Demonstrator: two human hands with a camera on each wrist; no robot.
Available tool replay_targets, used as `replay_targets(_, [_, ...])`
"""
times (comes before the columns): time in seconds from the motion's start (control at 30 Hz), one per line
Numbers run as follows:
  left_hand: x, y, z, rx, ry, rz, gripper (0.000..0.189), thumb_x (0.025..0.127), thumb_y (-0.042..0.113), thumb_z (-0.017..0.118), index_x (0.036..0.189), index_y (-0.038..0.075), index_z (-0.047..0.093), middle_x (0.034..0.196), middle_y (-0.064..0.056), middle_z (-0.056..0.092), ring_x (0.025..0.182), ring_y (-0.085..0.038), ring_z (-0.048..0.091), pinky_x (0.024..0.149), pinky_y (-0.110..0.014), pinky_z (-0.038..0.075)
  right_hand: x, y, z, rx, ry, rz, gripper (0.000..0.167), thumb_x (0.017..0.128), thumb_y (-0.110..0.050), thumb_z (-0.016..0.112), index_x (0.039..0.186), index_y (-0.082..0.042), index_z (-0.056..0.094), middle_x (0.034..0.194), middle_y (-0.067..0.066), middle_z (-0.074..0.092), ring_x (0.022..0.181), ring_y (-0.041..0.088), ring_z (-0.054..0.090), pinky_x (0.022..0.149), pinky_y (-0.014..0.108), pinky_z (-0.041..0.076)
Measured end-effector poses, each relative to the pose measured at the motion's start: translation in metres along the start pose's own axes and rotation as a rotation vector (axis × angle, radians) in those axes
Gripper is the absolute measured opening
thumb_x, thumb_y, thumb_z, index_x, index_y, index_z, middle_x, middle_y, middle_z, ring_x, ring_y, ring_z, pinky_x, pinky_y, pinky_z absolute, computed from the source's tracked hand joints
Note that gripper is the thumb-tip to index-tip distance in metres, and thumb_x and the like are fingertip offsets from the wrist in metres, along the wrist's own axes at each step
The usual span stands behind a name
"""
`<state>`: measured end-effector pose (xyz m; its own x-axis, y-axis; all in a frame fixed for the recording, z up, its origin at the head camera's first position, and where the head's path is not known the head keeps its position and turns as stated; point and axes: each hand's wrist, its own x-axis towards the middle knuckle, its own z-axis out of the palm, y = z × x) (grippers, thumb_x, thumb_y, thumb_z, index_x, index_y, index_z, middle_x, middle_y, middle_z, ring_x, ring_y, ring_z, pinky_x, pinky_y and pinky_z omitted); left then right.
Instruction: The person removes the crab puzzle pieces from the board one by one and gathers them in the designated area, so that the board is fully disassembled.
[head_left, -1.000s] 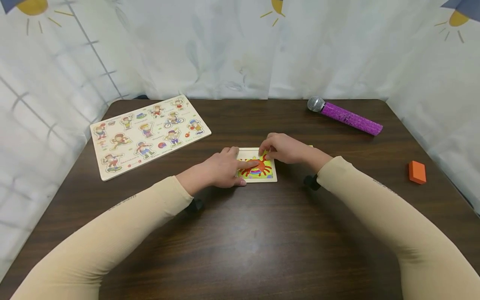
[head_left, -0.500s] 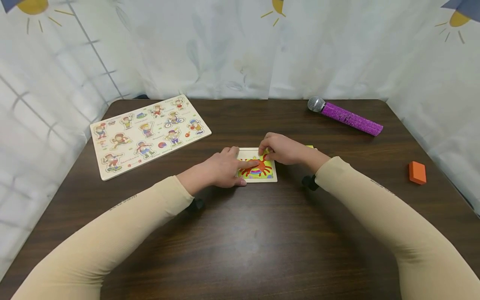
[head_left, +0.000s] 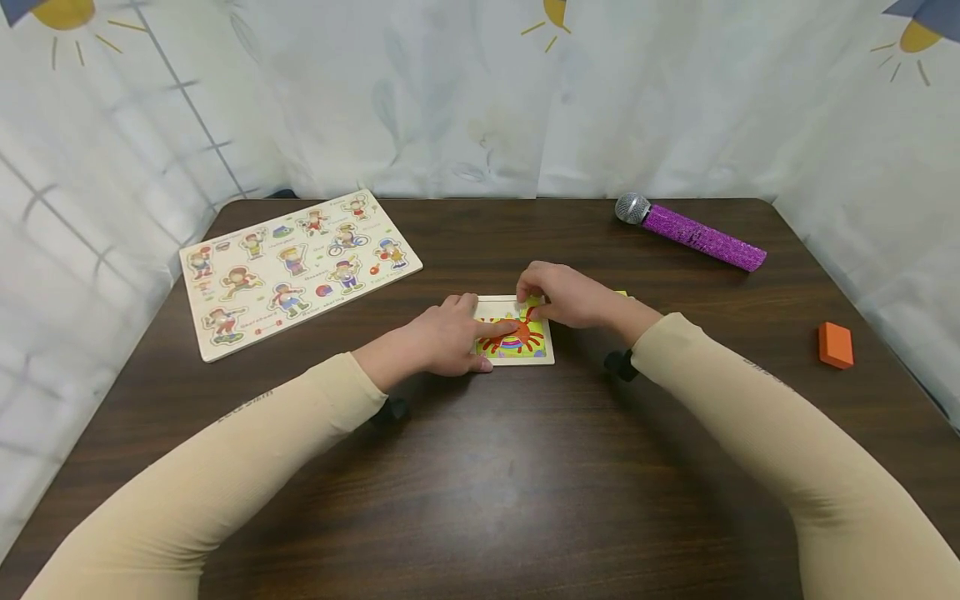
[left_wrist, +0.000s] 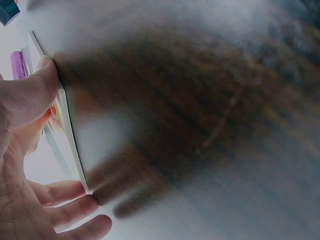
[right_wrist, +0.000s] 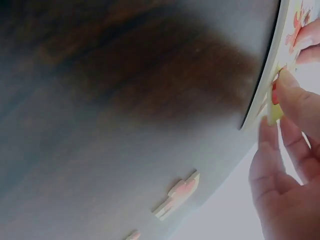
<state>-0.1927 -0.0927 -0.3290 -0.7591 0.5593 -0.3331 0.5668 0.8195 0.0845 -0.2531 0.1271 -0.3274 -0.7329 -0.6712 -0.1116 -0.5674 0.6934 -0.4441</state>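
Observation:
A small wooden crab puzzle (head_left: 517, 361) lies at the middle of the brown table. My left hand (head_left: 450, 337) spans its left end. The index finger lies straight across the red crab, the thumb is at the front edge, and the other fingers lie spread at the left corner in the left wrist view. My right hand (head_left: 573, 297) pinches a yellow-green puzzle piece (right_wrist: 275, 102) with red on it at the puzzle's far right corner. The top strip of the puzzle, left of that hand, shows pale wood.
Loose puzzle pieces lie past the right hand, among them a pinkish one (right_wrist: 178, 195). Farther off are a wooden board (head_left: 300, 275) of sports figures at back left, a purple microphone (head_left: 693, 233) at back right and an orange block (head_left: 835, 345) at right. White curtains surround the table.
The right hand shifts very slightly at the far right corner of the puzzle, still pinching the piece. The left hand stays put.

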Motion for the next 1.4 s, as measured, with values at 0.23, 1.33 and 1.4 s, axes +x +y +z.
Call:
replay_targets(0.23, [0.001, 0.000, -0.001, -0.002, -0.009, -0.002, 0.069, 0.096, 0.047, 0.067, 0.157, 0.047, 0.034, 0.141, -0.024, 0.041, 0.128, -0.039, 0.044, 0.103, -0.051, 0.048, 0.000, 0.003, -0.006, 0.068, 0.004, 0.065, 0.026, 0.092, -0.006, 0.076, 0.117, -0.007, 0.072, 0.110, 0.009, 0.069, 0.097, 0.024, 0.060, 0.089, 0.039, 0.053])
replay_targets(1.33, [0.001, 0.001, 0.000, -0.003, -0.008, -0.013, 0.070, 0.096, 0.047, 0.067, 0.157, 0.047, 0.033, 0.143, -0.024, 0.040, 0.130, -0.039, 0.043, 0.104, -0.052, 0.047, -0.092, 0.123, -0.061, 0.107, 0.151, 0.447, 0.023, 0.098, -0.021, 0.070, 0.109, -0.001, 0.068, 0.093, 0.009, 0.071, 0.091, 0.025, 0.057, 0.079, 0.035, 0.045])
replay_targets(1.4, [0.001, 0.001, 0.000, -0.006, -0.007, -0.013, 0.070, 0.096, 0.046, 0.067, 0.157, 0.047, 0.032, 0.144, -0.024, 0.040, 0.130, -0.040, 0.043, 0.105, -0.052, 0.046, -0.097, 0.128, -0.062, 0.101, 0.132, 0.451, 0.024, 0.097, -0.021, 0.071, 0.109, 0.000, 0.069, 0.091, 0.009, 0.071, 0.089, 0.024, 0.056, 0.079, 0.035, 0.044])
